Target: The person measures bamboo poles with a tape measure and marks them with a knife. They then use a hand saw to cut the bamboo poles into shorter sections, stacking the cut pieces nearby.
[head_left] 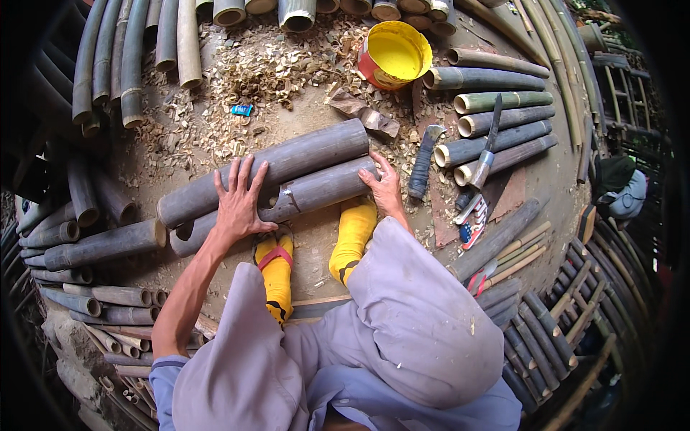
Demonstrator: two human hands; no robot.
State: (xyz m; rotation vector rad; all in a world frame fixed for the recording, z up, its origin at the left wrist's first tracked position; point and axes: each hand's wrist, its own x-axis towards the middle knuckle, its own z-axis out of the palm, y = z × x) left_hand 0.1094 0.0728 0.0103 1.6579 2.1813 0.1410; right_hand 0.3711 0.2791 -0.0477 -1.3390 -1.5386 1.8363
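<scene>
Two thick dark bamboo tubes lie side by side across the ground before me: a far tube [309, 153] and a near tube [323, 190] with a notch and an opening cut in its wall. My left hand [241, 201] rests across both, fingers spread flat over the far one. At their right ends is my right hand [387, 190]; its thumb touches the near tube's end and its fingers stretch forward, apart. Neither hand is wrapped round a tube. My feet in yellow socks [352, 233] are just below the tubes.
Wood chips [259, 79] cover the ground beyond. A red bucket, yellow inside [395, 54], stands there. On the right are a dark-wrapped tool [424, 161], a knife [489, 144] and a row of bamboo pieces [503, 100]. More bamboo [108, 244] is piled left.
</scene>
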